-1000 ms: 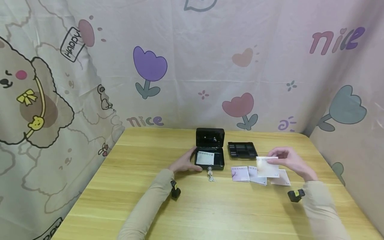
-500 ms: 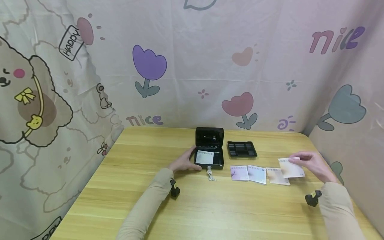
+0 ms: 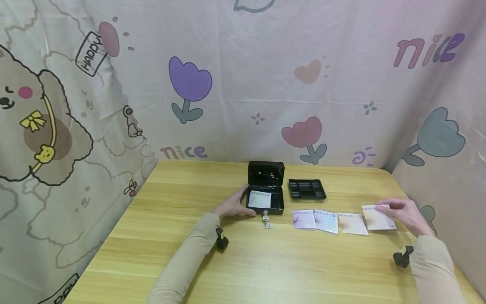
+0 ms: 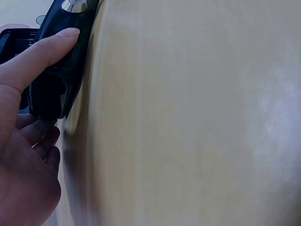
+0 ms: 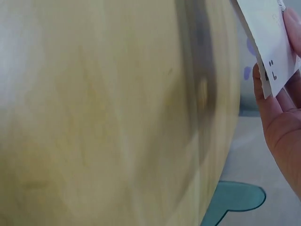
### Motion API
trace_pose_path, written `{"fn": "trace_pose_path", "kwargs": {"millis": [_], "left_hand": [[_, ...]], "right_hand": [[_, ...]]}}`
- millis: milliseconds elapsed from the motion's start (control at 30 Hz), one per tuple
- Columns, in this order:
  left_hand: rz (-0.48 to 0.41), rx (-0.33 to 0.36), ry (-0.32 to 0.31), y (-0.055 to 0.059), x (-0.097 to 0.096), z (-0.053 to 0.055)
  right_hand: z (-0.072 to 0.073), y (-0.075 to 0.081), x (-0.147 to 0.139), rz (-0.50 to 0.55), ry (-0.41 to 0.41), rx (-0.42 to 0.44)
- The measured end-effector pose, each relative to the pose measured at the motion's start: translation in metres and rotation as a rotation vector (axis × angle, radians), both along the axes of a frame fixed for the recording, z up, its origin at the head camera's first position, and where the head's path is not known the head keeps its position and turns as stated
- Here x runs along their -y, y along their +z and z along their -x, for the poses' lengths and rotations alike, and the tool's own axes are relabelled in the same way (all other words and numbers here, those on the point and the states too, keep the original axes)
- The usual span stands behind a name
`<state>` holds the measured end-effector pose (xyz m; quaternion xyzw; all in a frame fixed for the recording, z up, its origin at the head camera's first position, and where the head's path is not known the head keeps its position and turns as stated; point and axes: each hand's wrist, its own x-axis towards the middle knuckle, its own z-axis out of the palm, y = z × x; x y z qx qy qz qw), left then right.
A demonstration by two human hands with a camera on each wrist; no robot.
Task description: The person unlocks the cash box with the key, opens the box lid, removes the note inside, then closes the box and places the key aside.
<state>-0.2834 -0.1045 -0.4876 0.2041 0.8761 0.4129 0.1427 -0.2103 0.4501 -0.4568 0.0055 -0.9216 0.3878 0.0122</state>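
A black cash box (image 3: 276, 202) stands with its lid (image 3: 265, 173) raised and a pale paper card (image 3: 260, 199) lying inside. Keys (image 3: 268, 226) hang from the lock at its front. My left hand (image 3: 232, 206) holds the box's left front corner; in the left wrist view the thumb (image 4: 47, 52) lies along the front and the other fingers curl at the side. At the right my right hand (image 3: 411, 214) pinches a pale square paper card (image 3: 379, 220) by its upper edge. To its left lie a purplish card (image 3: 303, 219), a bluish card (image 3: 325, 221) and an orange-tinted card (image 3: 352, 223).
Behind the row of cards, right of the box, sits a black compartment tray (image 3: 308, 198). The wooden table (image 3: 265, 266) reaches back to a printed cloth (image 3: 243, 84), which also hangs along both sides.
My right hand has carried its card rightward past the orange-tinted one and lowered it to the end of the row. The left hand has stayed on the box.
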Motion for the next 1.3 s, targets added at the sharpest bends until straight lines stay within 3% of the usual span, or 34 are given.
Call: {"fn": "trace_pose_path", "kwargs": {"millis": [433,700,1100,1300], "left_hand": [[0.002,-0.010,0.001,-0.003,0.000,0.002],[-0.004,-0.017,-0.001,-0.003,0.000,0.001],[0.010,-0.012,0.009,0.001,-0.001,-0.002],[0.003,-0.004,0.013,-0.001,-0.001,-0.002]], "right_hand": [[-0.003,-0.015,-0.010,-0.005,-0.038,0.072],[-0.004,-0.024,-0.006,-0.009,-0.049,-0.033],[0.001,-0.026,-0.007,-0.167,-0.015,0.001],[0.001,-0.024,-0.005,-0.187,-0.016,0.008]]}}
